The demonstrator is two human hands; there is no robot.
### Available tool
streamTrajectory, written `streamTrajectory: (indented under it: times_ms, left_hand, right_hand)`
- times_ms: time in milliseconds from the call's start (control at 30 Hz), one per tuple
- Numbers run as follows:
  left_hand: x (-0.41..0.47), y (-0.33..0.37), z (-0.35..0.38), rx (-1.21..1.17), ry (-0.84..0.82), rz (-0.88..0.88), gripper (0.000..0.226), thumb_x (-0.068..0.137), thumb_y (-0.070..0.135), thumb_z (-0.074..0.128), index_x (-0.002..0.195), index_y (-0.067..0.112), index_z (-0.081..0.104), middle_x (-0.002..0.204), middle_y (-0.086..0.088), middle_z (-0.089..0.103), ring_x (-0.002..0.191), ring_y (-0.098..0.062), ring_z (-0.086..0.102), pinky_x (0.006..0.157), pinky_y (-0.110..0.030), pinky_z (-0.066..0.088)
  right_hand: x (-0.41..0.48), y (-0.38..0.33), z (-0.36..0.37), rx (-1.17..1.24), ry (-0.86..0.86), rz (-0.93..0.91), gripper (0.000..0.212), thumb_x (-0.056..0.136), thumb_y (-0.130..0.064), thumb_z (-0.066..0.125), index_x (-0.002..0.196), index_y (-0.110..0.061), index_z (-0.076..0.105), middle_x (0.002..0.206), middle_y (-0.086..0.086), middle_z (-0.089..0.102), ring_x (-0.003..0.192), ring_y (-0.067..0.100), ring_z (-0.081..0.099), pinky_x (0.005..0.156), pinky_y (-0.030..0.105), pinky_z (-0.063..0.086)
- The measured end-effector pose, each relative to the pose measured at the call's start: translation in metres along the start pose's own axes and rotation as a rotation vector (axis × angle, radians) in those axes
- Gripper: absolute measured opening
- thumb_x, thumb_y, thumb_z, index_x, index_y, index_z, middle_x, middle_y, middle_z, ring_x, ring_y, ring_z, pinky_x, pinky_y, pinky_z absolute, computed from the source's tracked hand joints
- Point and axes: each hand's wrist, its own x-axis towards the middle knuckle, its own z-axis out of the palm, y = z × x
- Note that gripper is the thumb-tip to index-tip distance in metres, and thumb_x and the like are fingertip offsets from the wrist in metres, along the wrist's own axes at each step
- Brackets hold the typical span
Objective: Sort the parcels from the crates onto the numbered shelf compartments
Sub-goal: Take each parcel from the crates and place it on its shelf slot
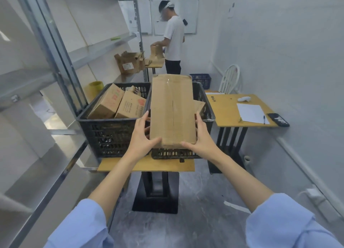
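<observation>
Metal shelf [55, 67] along the left wall; its compartment numbers are not legible in this view. Beside it, a small worktop [184, 166] carries two black crates side by side. The left crate [104, 134] holds several brown boxes [109, 102] lying at angles. The right crate [203, 99] is largely hidden behind the parcel [172, 108], a long, flat cardboard box sealed down its midline with clear tape. The parcel is held over the right crate with its long axis pointing away from the wearer; whether its underside touches the rim cannot be told. The left hand [141, 136] and right hand [202, 138] grip the near end from opposite sides. The fingers [144, 118] lie up along the long side faces and the thumbs hook over the near edge, so both hands are closed round the parcel. Handling, by judgement: the board looks stiff and holds its shape, and the relaxed two-handed hold suggests a light to moderate load. Bare cardboard offers good friction, whereas the tape strip is likely to be slick. With the hold at one end, the far end may droop; taking the long sides nearer mid-length should steady the parcel on its way to the shelf.
</observation>
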Motion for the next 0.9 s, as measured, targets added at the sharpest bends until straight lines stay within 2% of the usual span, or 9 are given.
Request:
streamTrajectory:
  times_ms: [133,200,300,433,533,633,733,800,900]
  left_hand:
    - [-0.008,0.010,0.010,-0.040,-0.023,-0.002,0.095,0.078,0.016,0.081,0.153,0.030,0.024,0.136,0.006,0.033,0.124,-0.013,0.045,0.091,-0.019,0.047]
    - [-0.012,0.015,0.014,-0.064,-0.004,-0.008,0.091,0.077,0.016,0.082,0.150,0.033,0.029,0.135,0.007,0.034,0.121,-0.008,0.046,0.092,-0.021,0.047]
    - [-0.014,0.020,0.018,-0.074,0.025,0.006,0.080,0.078,0.017,0.082,0.140,0.038,0.036,0.136,0.011,0.037,0.114,0.004,0.047,0.090,-0.017,0.047]
    - [-0.016,0.026,0.029,-0.100,0.036,-0.019,0.074,0.077,0.020,0.082,0.130,0.042,0.036,0.136,0.024,0.041,0.112,0.005,0.047,0.089,-0.019,0.047]
    - [-0.014,0.031,0.035,-0.122,0.070,-0.029,0.072,0.077,0.017,0.082,0.128,0.038,0.037,0.126,0.026,0.045,0.112,-0.001,0.052,0.094,-0.028,0.050]
    - [-0.013,0.034,0.039,-0.095,0.068,-0.012,0.085,0.078,0.018,0.082,0.145,0.037,0.032,0.125,0.023,0.045,0.108,0.002,0.053,0.083,-0.017,0.051]
    - [-0.017,0.036,0.041,-0.084,0.055,-0.001,0.081,0.079,0.020,0.081,0.143,0.039,0.035,0.131,0.014,0.043,0.109,0.003,0.050,0.077,-0.012,0.048]
    - [-0.018,0.035,0.041,-0.094,0.070,-0.008,0.072,0.079,0.020,0.081,0.134,0.039,0.039,0.135,0.010,0.044,0.113,-0.002,0.050,0.080,-0.013,0.047]
    - [-0.018,0.034,0.039,-0.088,0.074,-0.038,0.067,0.078,0.023,0.082,0.128,0.032,0.039,0.135,0.015,0.044,0.121,-0.009,0.047,0.090,-0.023,0.047]
  right_hand:
    - [-0.013,-0.001,-0.006,-0.119,-0.005,0.004,0.123,0.079,-0.026,0.082,0.155,-0.030,-0.015,0.152,-0.005,0.014,0.126,0.003,0.030,0.108,0.024,0.027]
    - [-0.018,-0.002,-0.011,-0.109,0.009,-0.005,0.119,0.077,-0.023,0.084,0.156,-0.029,-0.004,0.150,-0.005,0.017,0.127,0.003,0.030,0.109,0.025,0.026]
    - [-0.020,0.000,-0.021,-0.031,0.033,0.000,0.106,0.075,-0.017,0.085,0.153,-0.018,0.013,0.151,-0.001,0.022,0.134,0.009,0.032,0.116,0.037,0.035]
    - [-0.019,0.002,-0.035,0.027,0.049,-0.022,0.093,0.076,-0.013,0.083,0.143,-0.025,0.020,0.146,-0.015,0.025,0.133,0.006,0.033,0.108,0.022,0.038]
    - [-0.018,0.003,-0.046,0.038,0.063,-0.023,0.096,0.077,-0.016,0.083,0.144,-0.033,0.016,0.142,-0.016,0.028,0.131,0.005,0.033,0.112,0.035,0.035]
    - [-0.017,0.006,-0.053,0.014,0.049,-0.014,0.112,0.079,-0.017,0.082,0.157,-0.027,0.002,0.153,-0.001,0.023,0.139,0.016,0.031,0.114,0.040,0.031]
    - [-0.017,0.006,-0.055,-0.015,0.036,-0.014,0.100,0.082,-0.019,0.080,0.156,-0.023,0.012,0.149,0.001,0.024,0.136,0.017,0.035,0.114,0.043,0.037]
    - [-0.015,0.008,-0.055,0.033,0.036,-0.017,0.087,0.082,-0.019,0.080,0.147,-0.027,0.023,0.147,-0.002,0.029,0.130,0.012,0.038,0.107,0.035,0.043]
    - [-0.012,0.009,-0.055,0.070,0.016,-0.021,0.075,0.082,-0.020,0.080,0.131,-0.034,0.024,0.138,-0.011,0.036,0.127,0.011,0.041,0.091,0.018,0.042]
